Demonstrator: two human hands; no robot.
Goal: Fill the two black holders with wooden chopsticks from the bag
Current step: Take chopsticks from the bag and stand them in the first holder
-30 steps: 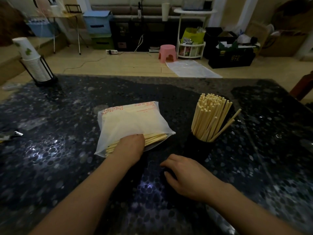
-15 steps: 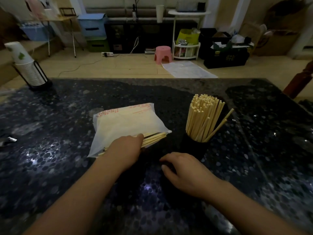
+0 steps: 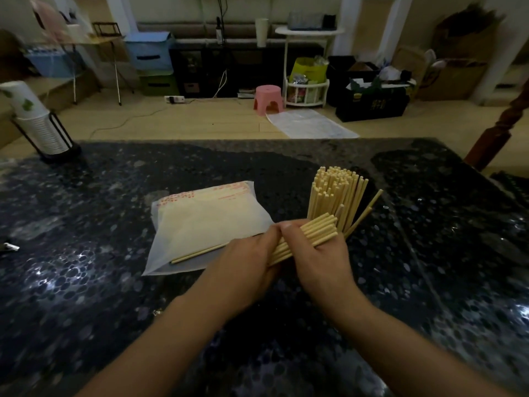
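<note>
At frame centre, the left hand [image 3: 249, 262] and right hand [image 3: 317, 253] both clamp a fresh chopstick bundle [image 3: 309, 234] beside the bag [image 3: 206, 224], while upright chopsticks [image 3: 337, 196] behind suggest one holder is filled; neither holder is discernible.

A lived-in room of a home, used partly for storage, is suggested. Under both hands a dark speckled stone table [image 3: 114, 282] is seen, and far off to the left of the hands a stack of paper cups [image 3: 31, 121] is held in a black wire rack. Beyond the hands, across a pale wooden floor [image 3: 200, 121], a pink plastic stool [image 3: 268, 98], a white round shelf stand [image 3: 307, 64] stuffed with packets, and blue and green storage boxes [image 3: 151, 63] are set along the wall. To the far right of the hands, cardboard boxes [image 3: 458, 73] and a black crate [image 3: 372, 106] are piled. A power strip [image 3: 175, 99] with its cable is left lying on the floor.
</note>
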